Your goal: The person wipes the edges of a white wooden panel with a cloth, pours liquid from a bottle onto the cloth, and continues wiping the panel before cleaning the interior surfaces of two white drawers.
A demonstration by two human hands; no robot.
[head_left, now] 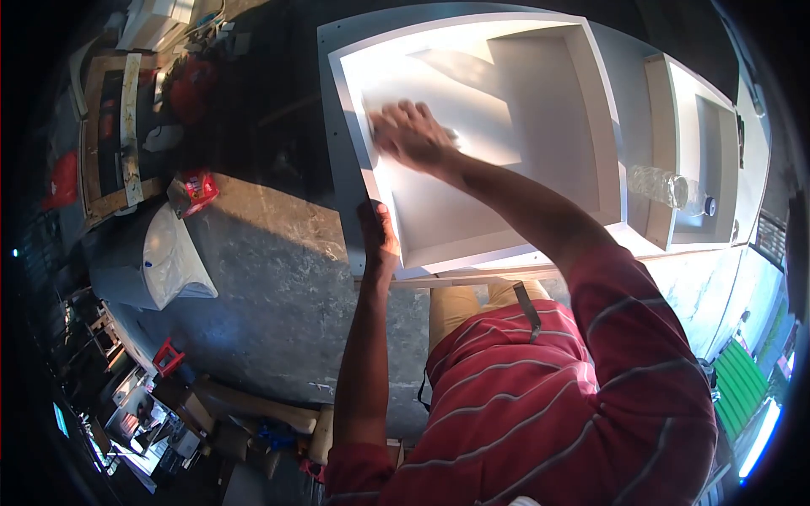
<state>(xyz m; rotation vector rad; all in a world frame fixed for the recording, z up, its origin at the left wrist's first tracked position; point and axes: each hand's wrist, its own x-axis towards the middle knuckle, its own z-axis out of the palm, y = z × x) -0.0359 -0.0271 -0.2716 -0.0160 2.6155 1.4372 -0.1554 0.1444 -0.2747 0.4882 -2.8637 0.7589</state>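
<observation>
A white open-fronted cabinet (548, 143) with a raised inner frame lies before me, its large compartment facing up. My left hand (380, 234) is wrapped round the near left corner of that frame, thumb on top. Inside the compartment, close to its left wall, my right hand (413, 137) presses on the bottom panel and is slightly blurred. Its fingers are bent over something small, of which only a grey edge shows by the palm; I cannot make out what it is. Bright sunlight falls across the panel around this hand.
A clear plastic bottle (658, 185) lies on its side at the cabinet's right, across a divider of a smaller compartment (713, 160). On the concrete floor (278, 295) at left are a red packet (198, 191), a white sack (173, 257) and a wooden frame (131, 135).
</observation>
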